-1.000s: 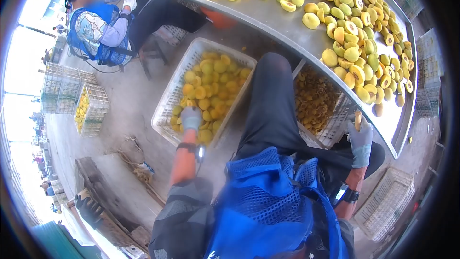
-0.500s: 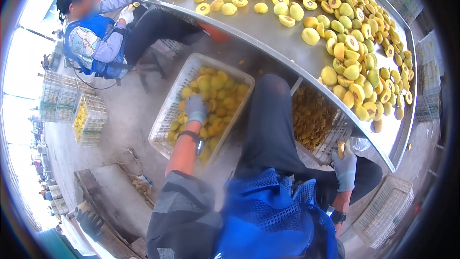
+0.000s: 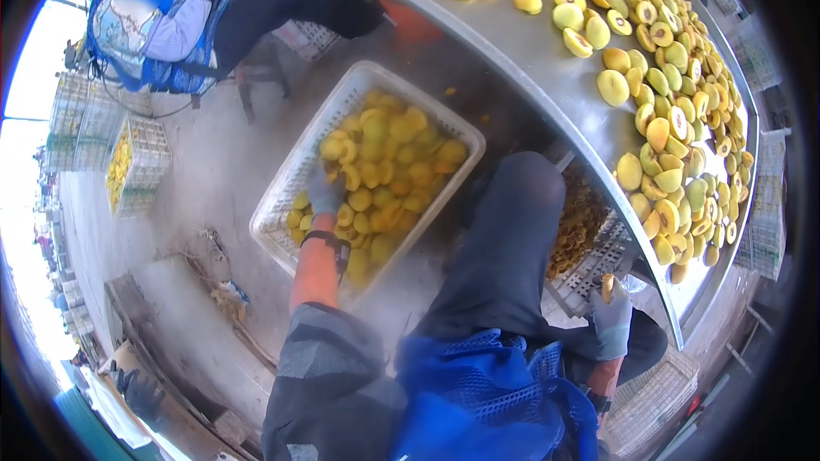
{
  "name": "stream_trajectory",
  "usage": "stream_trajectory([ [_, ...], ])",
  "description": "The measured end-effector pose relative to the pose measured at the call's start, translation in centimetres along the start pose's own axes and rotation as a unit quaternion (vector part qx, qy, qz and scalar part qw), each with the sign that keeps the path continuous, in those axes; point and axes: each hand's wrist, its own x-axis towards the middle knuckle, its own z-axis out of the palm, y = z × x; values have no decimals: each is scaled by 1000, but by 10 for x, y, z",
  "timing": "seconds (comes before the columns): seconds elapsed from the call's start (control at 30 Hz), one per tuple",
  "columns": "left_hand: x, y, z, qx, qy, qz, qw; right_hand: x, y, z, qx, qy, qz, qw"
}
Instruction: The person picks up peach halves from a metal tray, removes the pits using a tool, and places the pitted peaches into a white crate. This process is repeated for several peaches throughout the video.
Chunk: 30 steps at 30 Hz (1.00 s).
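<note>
My left hand (image 3: pixel 326 191), in a grey glove, reaches down into a white plastic crate (image 3: pixel 275 177) on the floor. It touches yellow peach-like fruit pieces (image 3: pixel 389 158) near the crate's left side; its fingertips are blurred and partly hidden among them. Beside my right thigh, under the table edge, my right hand (image 3: pixel 612 321), also gloved, is closed around a small tan object (image 3: pixel 607 288) that sticks up from the fist. What kind of object it is I cannot make out. Many halved fruits (image 3: pixel 666 154), some showing dark pits, lie on the metal table (image 3: pixel 547 68).
A crate of brown scraps (image 3: pixel 576 235) stands beneath the table by my knee. Another person (image 3: pixel 171 30) sits at upper left. Stacked crates (image 3: pixel 141 162) stand on the left, a pale crate (image 3: pixel 653 397) lies at lower right, and wooden boards (image 3: pixel 154 333) are at lower left.
My left hand has shifted slightly towards the left side of the crate. The view has turned, so the table and co-worker sit differently in it. My right hand keeps its hold.
</note>
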Motion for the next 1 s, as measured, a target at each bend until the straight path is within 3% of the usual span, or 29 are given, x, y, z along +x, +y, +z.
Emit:
stream_trajectory([
  [0.07,5,-10,-4,10,-25,16,1000,2,-2,2,-14,0,-28,1000],
  [0.17,5,-15,-16,23,-98,31,994,0,-17,-2,24,-17,7,1000],
  [0.23,-1,-15,-22,24,-118,44,992,2,-7,2,7,3,-37,999],
  [0.4,-34,-7,-11,61,-54,12,997,0,-4,5,21,11,-58,998],
  [0.53,-48,-17,1,193,42,-44,979,-5,-11,-5,9,11,-63,998],
  [0.6,-56,-15,-22,161,109,-121,973,-6,-8,-7,5,15,-52,999],
  [0.67,-61,-35,-34,185,178,-179,950,-1,8,-5,18,13,-24,999],
  [0.73,-61,-74,-27,263,252,-212,907,4,15,-1,-13,37,-87,995],
  [0.83,-64,-70,-49,233,54,-254,937,6,11,5,-20,30,-121,992],
  [1.0,-73,-76,-51,190,-31,-214,958,1,-13,4,5,-16,-58,998],
])
